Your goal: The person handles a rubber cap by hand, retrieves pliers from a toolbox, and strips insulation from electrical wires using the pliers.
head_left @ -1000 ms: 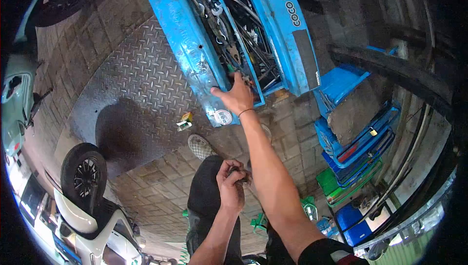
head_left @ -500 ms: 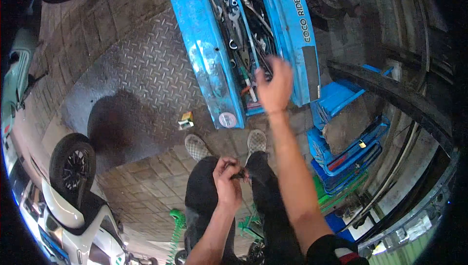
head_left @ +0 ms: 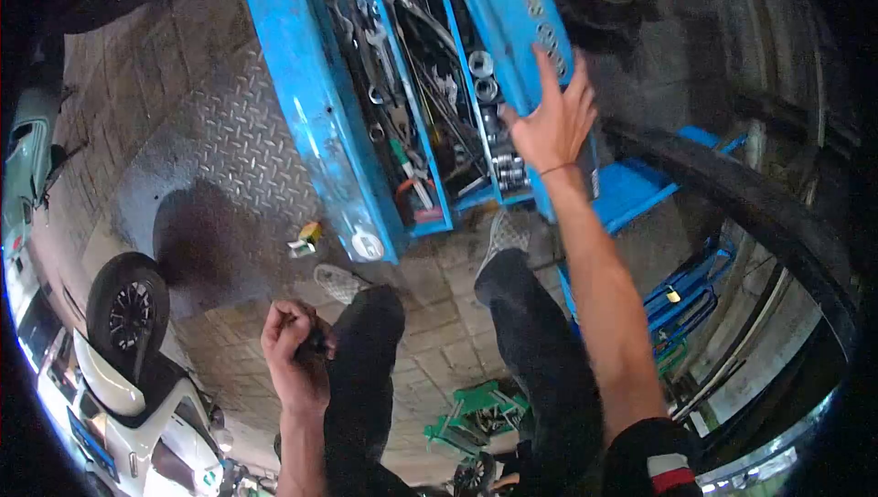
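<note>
Left of the left hand (head_left: 297,351), a white motorcycle (head_left: 137,428) is seen parked; ahead of that hand, patterned metal plate (head_left: 240,122) is spotted!

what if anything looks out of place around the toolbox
A small yellow carton lies on the ground beside the open blue toolbox, looking dropped or discarded. Inside, the wrenches lie jumbled together rather than neatly sorted.

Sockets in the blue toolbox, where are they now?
In the head view, the sockets sit in the rightmost visible compartment of the blue toolbox, beside the right hand.
</note>
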A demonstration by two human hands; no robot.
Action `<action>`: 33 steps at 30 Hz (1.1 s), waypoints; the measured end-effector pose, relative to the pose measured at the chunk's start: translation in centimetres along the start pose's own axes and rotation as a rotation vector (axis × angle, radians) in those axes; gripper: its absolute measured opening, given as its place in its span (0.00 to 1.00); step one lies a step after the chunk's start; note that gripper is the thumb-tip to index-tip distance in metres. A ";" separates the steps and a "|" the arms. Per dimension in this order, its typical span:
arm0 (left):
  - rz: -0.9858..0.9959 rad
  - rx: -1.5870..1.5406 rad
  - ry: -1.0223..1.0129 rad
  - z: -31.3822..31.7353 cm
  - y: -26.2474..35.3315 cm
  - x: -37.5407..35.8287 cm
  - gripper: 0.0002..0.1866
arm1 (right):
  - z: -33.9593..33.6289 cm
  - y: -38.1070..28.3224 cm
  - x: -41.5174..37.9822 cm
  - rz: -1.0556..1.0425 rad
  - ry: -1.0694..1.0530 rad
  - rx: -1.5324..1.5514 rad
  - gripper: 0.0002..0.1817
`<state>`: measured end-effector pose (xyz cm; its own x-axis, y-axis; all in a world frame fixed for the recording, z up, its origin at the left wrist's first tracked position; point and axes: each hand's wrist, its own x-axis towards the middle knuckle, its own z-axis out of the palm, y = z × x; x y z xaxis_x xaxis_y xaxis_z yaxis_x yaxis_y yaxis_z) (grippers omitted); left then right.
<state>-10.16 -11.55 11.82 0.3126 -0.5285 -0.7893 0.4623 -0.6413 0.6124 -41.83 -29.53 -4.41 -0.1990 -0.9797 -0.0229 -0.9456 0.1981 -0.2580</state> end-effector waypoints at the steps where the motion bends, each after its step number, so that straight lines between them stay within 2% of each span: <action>1: -0.075 -0.055 0.096 0.4 -0.7 -0.5 0.08 | -0.2 1.0 0.1 0.004 -0.025 -0.002 0.51; 2: -0.088 -0.057 0.109 0.6 -1.5 -1.1 0.08 | -0.4 1.8 0.5 -0.006 0.000 -0.001 0.51; 4: -0.051 0.122 -0.003 0.8 -2.3 -2.3 0.08 | -0.8 3.4 1.1 -0.014 0.050 -0.053 0.50; 7: -0.049 0.118 0.016 1.1 -2.7 -3.0 0.07 | -0.4 7.1 2.6 -0.061 0.057 -0.071 0.49; 9: -0.047 0.099 0.007 1.5 -2.9 -3.2 0.08 | -0.1 8.3 3.8 -0.119 0.084 -0.104 0.49; 12: -0.081 0.083 -0.003 1.9 -3.2 -4.1 0.08 | -0.3 8.7 4.1 -0.005 0.020 -0.060 0.50; 19: -0.084 -0.128 -0.005 1.1 -3.5 -4.6 0.07 | -1.7 8.5 2.4 -0.056 0.084 -0.087 0.52; 21: -0.083 -0.108 0.025 0.6 -3.2 -4.8 0.07 | -1.3 8.7 2.9 -0.057 0.076 -0.084 0.53; 24: -0.091 -0.144 0.060 -0.6 -3.0 -4.8 0.08 | -1.2 8.8 3.4 0.060 -0.019 -0.032 0.53; 28: -0.112 -0.218 0.060 -1.6 -3.0 -4.8 0.08 | 0.3 11.5 4.2 0.032 -0.021 0.018 0.53; 33: -0.103 -0.209 0.059 -2.0 -3.0 -4.3 0.08 | 0.8 13.4 5.2 -0.006 -0.139 0.177 0.55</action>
<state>-11.21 -6.20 13.32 0.2998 -0.4290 -0.8521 0.6538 -0.5581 0.5110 -55.32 -31.97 -8.71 -0.1441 -0.9780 -0.1506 -0.8844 0.1956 -0.4237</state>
